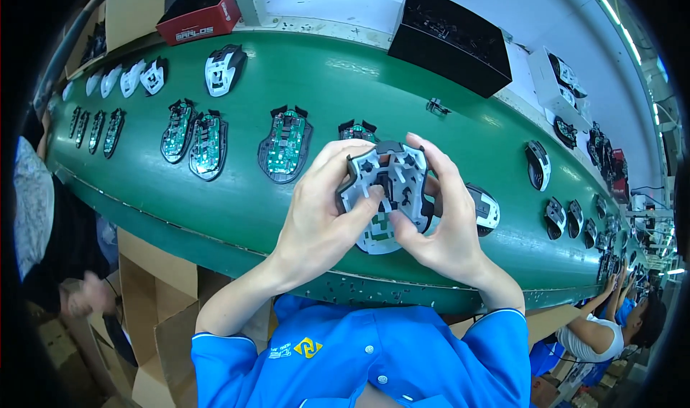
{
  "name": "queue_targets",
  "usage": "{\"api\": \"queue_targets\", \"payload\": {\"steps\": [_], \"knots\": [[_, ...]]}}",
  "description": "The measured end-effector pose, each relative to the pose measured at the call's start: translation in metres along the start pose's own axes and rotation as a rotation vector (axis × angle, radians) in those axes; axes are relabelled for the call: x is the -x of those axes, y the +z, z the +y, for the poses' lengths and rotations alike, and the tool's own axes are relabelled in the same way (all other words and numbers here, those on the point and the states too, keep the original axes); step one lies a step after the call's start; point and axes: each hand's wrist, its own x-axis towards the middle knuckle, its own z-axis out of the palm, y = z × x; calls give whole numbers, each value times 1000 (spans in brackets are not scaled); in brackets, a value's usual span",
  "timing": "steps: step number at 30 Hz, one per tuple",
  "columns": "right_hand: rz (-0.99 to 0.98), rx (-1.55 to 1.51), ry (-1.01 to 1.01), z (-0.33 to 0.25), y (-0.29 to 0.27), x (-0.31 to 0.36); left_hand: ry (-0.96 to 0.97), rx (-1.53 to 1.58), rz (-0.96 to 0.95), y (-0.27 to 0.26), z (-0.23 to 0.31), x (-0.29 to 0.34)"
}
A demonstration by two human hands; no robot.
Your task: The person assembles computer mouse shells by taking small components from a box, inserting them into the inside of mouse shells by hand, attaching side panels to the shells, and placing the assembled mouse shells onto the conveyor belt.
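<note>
Both my hands hold a computer mouse top shell (411,180), its grey ribbed inside turned up toward me. Around its left side curls my left hand (313,210), thumb pressed on the inner middle. My right hand (454,225) grips the other side, thumb at the lower edge and index finger at the top. Just below the held shell shows a white mouse part (378,241), partly hidden by my hands. Beyond my fingers lies a mouse base with a green circuit board (357,131), partly covered. Another board-fitted base (285,146) sits to the left.
A green conveyor belt (345,85) spans the view. More board-fitted bases (208,146) and white shells (225,70) lie left; assembled mice (539,165) lie right. A black box (451,42) of small parts and a red box (199,24) stand behind. Co-workers (600,336) sit on either side.
</note>
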Motion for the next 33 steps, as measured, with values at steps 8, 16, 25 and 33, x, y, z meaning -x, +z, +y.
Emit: {"api": "queue_targets", "payload": {"steps": [8,16,25,33], "knots": [[123,-47,-115,-4,6,3,139,-167,20,2,1,5],[172,-2,-114,-3,9,4,200,-284,69,6,4,3],[75,-327,187,-8,-3,-1,59,-196,-17,6,-1,15],[200,-173,16,-1,12,6,176,-269,98,13,-9,21]]}}
